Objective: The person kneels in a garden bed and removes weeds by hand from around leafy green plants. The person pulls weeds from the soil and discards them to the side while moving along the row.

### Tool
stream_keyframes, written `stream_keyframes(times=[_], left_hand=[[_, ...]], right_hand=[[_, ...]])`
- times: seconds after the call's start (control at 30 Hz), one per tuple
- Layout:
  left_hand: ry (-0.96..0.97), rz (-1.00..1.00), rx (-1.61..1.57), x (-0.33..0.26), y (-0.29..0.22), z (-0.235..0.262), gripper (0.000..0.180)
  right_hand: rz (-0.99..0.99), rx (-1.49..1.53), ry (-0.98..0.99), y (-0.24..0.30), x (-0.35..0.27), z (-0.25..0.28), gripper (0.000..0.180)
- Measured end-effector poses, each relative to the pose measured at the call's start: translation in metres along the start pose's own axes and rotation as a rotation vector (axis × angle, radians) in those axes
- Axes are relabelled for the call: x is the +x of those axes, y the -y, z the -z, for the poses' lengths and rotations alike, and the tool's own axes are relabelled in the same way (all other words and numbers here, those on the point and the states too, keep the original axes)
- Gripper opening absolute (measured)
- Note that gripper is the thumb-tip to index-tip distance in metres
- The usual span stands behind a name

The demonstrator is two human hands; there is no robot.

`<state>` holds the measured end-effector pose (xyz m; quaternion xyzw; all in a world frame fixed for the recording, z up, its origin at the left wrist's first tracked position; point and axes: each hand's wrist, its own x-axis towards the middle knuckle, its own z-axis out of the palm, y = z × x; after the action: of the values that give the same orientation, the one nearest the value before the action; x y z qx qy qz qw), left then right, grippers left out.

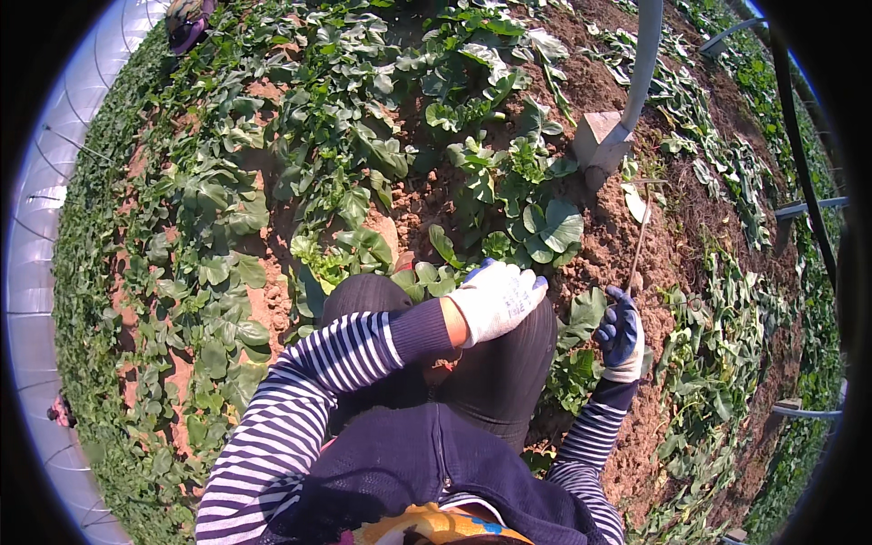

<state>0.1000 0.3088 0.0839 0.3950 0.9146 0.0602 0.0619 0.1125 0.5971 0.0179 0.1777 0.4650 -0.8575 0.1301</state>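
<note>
My left hand (498, 302) wears a white glove with blue at its edges. It lies across my dark-clad right knee (509, 363), next to leafy green plants (549, 227). Nothing shows in this hand, though its fingertips bend partly out of sight. My right hand (620, 336), in a blue-coated glove, is closed round the near end of a thin rod-like tool (640, 238). That tool points away from me over bare soil and ends in a short crosswise piece; its exact kind is unclear.
A pale curved pole (645, 64) rises from a block-like base (599, 143) beyond the tool. Clear plastic sheeting (36, 272) runs along the left. Wilted plants (718, 336) lie on the right. Someone's hat (186, 23) shows at the upper left. A dark hose-like line (792, 136) hangs at the right.
</note>
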Motion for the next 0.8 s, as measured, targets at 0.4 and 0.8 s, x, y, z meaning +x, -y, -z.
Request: stream_keyframes(times=[0.4,0.8], left_hand=[[-0.122,-0.006,-0.086,-0.001,0.012,-0.006,0.038],[-0.109,0.010,0.013,0.003,0.010,-0.003,0.035]], right_hand=[[-0.045,-0.501,-0.049,0.004,-0.013,-0.062,0.027],[-0.027,-0.428,0.004,-0.035,0.009,-0.066,0.026]])
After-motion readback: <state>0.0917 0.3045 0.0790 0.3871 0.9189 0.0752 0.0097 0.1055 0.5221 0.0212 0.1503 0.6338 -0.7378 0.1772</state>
